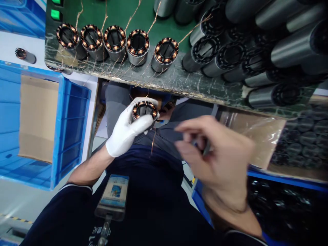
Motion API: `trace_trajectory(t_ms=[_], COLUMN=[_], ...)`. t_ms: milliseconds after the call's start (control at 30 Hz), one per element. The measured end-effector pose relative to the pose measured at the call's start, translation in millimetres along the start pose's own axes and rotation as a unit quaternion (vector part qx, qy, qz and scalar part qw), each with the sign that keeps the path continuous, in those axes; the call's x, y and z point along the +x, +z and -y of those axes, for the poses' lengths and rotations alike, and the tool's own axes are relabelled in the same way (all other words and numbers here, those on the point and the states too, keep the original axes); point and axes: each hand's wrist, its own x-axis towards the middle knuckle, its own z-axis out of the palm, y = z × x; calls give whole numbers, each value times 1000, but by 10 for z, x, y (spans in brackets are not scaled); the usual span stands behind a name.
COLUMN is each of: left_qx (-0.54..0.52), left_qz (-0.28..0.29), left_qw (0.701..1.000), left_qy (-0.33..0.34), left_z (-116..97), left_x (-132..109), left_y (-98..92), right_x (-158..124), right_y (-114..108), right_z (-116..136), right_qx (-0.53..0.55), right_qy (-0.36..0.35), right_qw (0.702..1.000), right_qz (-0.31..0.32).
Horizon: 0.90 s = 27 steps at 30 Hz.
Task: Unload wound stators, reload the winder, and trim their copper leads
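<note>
My left hand (128, 128), in a white glove, is wrapped round a copper-wound motor stator (145, 111) over my lap, its wound end facing up. A loose copper wire (153, 140) hangs below it. To the right, my bare right hand (215, 150) is raised apart from the stator, blurred by motion. Its fingers are curled round a small dark object (205, 147) that I cannot make out. Along the bench edge stand several wound stators (166, 54) with copper wires sticking up.
The green bench (143, 77) crosses the top, with many metal cylinders (294, 48) at its right. Blue crates (61, 133) stand at the left. A lone small stator (25, 55) lies at the upper left. Wrapped parts (302, 136) fill the right side.
</note>
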Motion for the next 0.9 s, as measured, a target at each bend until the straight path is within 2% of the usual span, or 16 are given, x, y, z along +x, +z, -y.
trace_trajectory(t_ms=[67, 100, 167, 267, 333, 400, 467, 567, 667, 767, 833, 900], left_qx=[43, 42, -8, -113, -131, -97, -29, 52, 38, -2, 31, 112], left_qz=[0, 5, 7, -4, 4, 26, 52, 67, 55, 74, 77, 55], left_qw=[999, 999, 999, 990, 987, 992, 998, 996, 997, 994, 995, 992], left_qy=[6, -2, -34, -86, -89, -71, -31, 15, -29, -78, -57, 0], left_z=[-10, -19, -38, -59, -58, -38, -5, 29, 39, 72, 99, 99], left_x=[-14, -19, -19, 13, 47, 79, 103, 106, 73, 40, 26, 9], left_y=[7, 9, -1, -60, -110, -147, -167, -186, -200, -174, -127, -75], right_x=[16, -8, -126, -371, -461, -442, -336, -147, -86, -185, -301, -409], right_y=[154, 242, 403, 535, 545, 520, 480, 413, 393, 520, 660, 756], right_z=[96, 107, 50, -142, -234, -240, -179, -70, -43, -111, -202, -321], right_qx=[-59, -79, -86, -38, -6, 74, 189, 282, 297, 262, 211, 174], right_qy=[-32, -61, -97, -74, -41, 7, 59, 69, 47, 60, 72, 91], right_qw=[995, 991, 986, 982, 979, 978, 962, 940, 939, 950, 954, 951], right_qz=[70, 86, 107, 172, 198, 197, 187, 179, 165, 160, 200, 240])
